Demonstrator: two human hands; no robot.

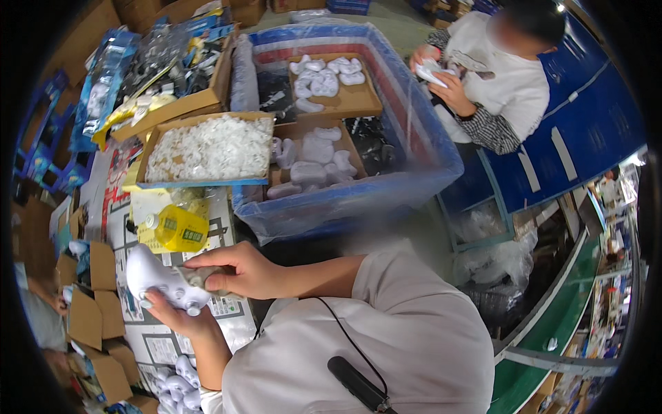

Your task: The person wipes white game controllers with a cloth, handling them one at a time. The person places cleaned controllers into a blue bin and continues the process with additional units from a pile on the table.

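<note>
A white game controller [148,270] is gripped in my left hand [181,319], with the fingers under its near edge. Its thumbsticks and buttons face up toward me. My right hand [245,270] pinches a crumpled greyish cloth [200,276] and presses it against the right part of the controller, partly covering it. Just beyond the controller, a bottle of yellow liquid [181,229] with a white cap lies tilted on the table. Several more white controllers [181,386] are piled at the table's near end, beside my left forearm.
A shallow tray of small clear-white parts [210,148] stands past the bottle. Right of it, a large plastic-lined blue bin [345,200] holds boxes of white controller shells [317,162]. Cardboard boxes [89,317] line the left. Across the bin, a co-worker [507,83] handles a white piece.
</note>
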